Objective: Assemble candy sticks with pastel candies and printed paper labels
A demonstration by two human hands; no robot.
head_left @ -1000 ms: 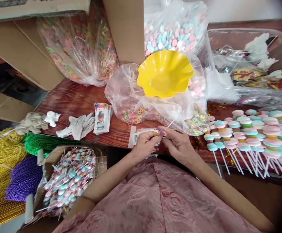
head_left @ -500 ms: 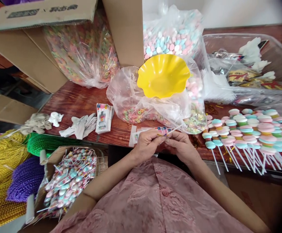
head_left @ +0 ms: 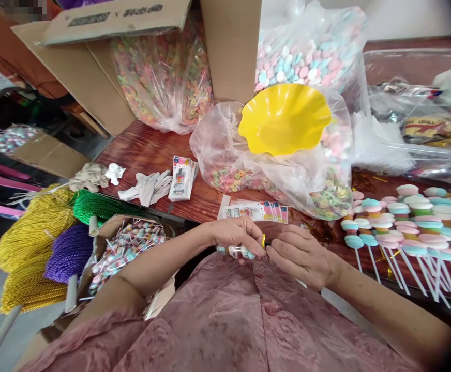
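My left hand (head_left: 236,236) is closed around a wrapped candy lollipop (head_left: 236,252), whose pastel discs show under the fingers. My right hand (head_left: 302,255) pinches a gold twist tie (head_left: 263,241) at the lollipop's neck, fingertips meeting those of the left hand. Both hands sit over my pink-clad lap, just in front of the table edge. A small stack of printed plastic sleeves (head_left: 255,211) lies on the wooden table (head_left: 144,152) right beyond my hands.
A yellow scalloped bowl (head_left: 283,119) rests on open bags of ring candies (head_left: 244,175). Unwrapped lollipops (head_left: 407,217) lie at the right. A box of wrapped lollipops (head_left: 126,245) and gold, green and purple cord bundles (head_left: 50,243) sit at the left. Cardboard boxes (head_left: 93,67) stand behind.
My hands came down from the table edge toward my lap. The sleeve held up before is now around the lollipop, and a gold tie shows between my fingertips. The view shifted left.
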